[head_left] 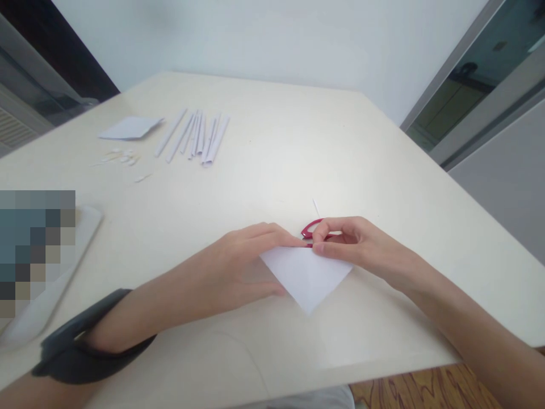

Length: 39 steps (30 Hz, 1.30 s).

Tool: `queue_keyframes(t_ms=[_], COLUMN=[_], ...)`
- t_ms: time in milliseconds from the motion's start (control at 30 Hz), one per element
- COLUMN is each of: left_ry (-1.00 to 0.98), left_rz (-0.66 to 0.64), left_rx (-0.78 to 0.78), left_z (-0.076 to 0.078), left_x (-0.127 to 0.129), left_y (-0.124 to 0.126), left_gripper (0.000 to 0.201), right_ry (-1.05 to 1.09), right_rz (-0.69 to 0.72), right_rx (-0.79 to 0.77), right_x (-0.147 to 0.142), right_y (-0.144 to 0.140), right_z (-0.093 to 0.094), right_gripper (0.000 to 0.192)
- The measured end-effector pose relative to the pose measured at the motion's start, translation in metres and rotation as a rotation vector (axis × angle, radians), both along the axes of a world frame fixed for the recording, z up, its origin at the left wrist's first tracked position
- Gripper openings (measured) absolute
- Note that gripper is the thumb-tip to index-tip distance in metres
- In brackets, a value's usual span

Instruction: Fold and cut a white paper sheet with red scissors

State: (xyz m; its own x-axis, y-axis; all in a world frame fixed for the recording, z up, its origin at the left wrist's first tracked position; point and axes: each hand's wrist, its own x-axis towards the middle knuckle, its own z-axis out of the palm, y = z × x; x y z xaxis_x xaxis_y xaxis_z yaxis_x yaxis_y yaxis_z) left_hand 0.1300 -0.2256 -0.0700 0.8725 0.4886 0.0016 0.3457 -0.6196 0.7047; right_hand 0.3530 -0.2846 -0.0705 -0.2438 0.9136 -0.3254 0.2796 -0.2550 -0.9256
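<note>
Two bare hands are pressing a white folded paper triangle on the cream worktop: left hand lying flat, right hand in a narrow grip pinching its top corner; red-handled scissors underneath risk skewing the crease.

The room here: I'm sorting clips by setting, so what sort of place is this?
Probably an office or meeting room used for paper craft. A large pale table stands against a plain white wall with glass panels beside it. Rolled paper strips lie on it, and both hands press a folded white sheet.
</note>
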Motion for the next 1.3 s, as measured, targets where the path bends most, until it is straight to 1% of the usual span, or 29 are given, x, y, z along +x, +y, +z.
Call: queue_keyframes(t_ms=[100,200,300,467,567,633,700,767,867,967,1100,1200,1300], left_ry=[0.027,0.049,0.053,0.08,0.072,0.045,0.029,0.039,0.061,0.041,0.007,0.023,0.023], left_rz=[-0.006,0.031,0.056,0.124,0.146,0.156,0.193,0.256,0.322,0.323,0.308,0.313,0.311], left_rx=[-0.027,-0.026,-0.051,-0.179,-0.275,-0.317,-0.332,-0.328,-0.335,-0.389,-0.452,-0.476,-0.507], left_z=[-0.004,-0.005,-0.005,0.006,0.011,0.012,0.01,0.007,0.002,-0.006,-0.017,-0.017,-0.014], left_x=[0.0,-0.001,-0.003,0.001,0.003,0.004,0.003,0.003,0.001,-0.001,-0.003,-0.003,-0.002], left_y=[0.001,0.001,0.0,0.001,0.003,0.005,0.007,0.009,0.01,0.01,0.009,0.008,0.006], left_gripper=[0.037,0.042,0.044,0.035,0.032,0.028,0.025,0.026,0.029,0.027,0.024,0.023,0.022], right_ry=[0.04,0.058,0.038,0.023,0.089,0.15,0.183,0.197,0.233,0.236,0.181,0.182,0.194], right_rz=[-0.004,-0.012,-0.049,-0.093,-0.092,-0.103,-0.127,-0.144,-0.112,-0.065,-0.043,-0.036,-0.041], right_rx=[-0.006,-0.018,-0.007,0.062,0.086,0.085,0.086,0.078,0.046,0.046,0.021,0.004,0.011], right_x=[0.001,0.001,0.001,-0.001,-0.001,0.0,0.002,0.004,0.004,0.003,0.002,0.003,0.002], right_y=[-0.001,-0.001,-0.002,-0.003,-0.002,-0.002,-0.002,-0.002,-0.001,0.0,-0.002,-0.004,-0.005], right_z=[0.0,0.0,0.002,0.01,0.012,0.012,0.01,0.01,0.009,0.007,0.006,0.007,0.006], right_gripper=[0.014,0.013,0.018,0.024,0.026,0.028,0.029,0.027,0.021,0.02,0.014,0.012,0.017])
